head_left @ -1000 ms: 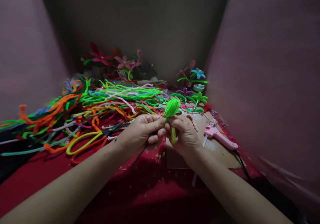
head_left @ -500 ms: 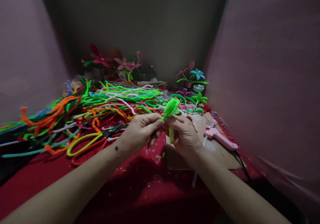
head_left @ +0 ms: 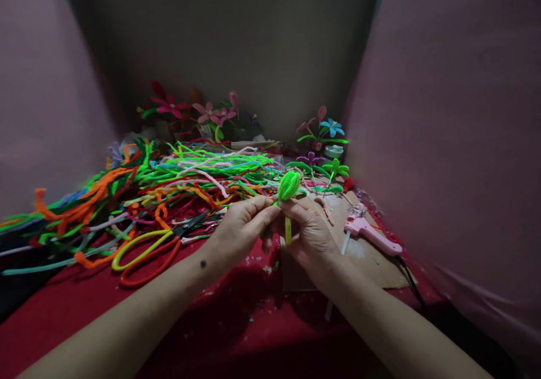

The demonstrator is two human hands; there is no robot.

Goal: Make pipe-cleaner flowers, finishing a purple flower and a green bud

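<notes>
A green pipe-cleaner bud (head_left: 289, 184), wound into a fuzzy oval on a stem, stands upright between my two hands at the middle of the view. My left hand (head_left: 240, 230) pinches the base of the bud with thumb and fingers closed. My right hand (head_left: 310, 232) is wrapped round the yellow-green stem just below it. The two hands touch each other above the red cloth (head_left: 236, 311).
A big heap of coloured pipe cleaners (head_left: 139, 187) covers the left half. Scissors with yellow and orange handles (head_left: 147, 249) lie near my left wrist. A pink glue gun (head_left: 369, 232) rests on cardboard (head_left: 380, 266) at right. Finished pipe-cleaner flowers (head_left: 203, 111) stand at the back.
My hands have kept hold of the green bud and turned it slightly; the stem now shows a little straighter below my fingers. Nothing else has moved.
</notes>
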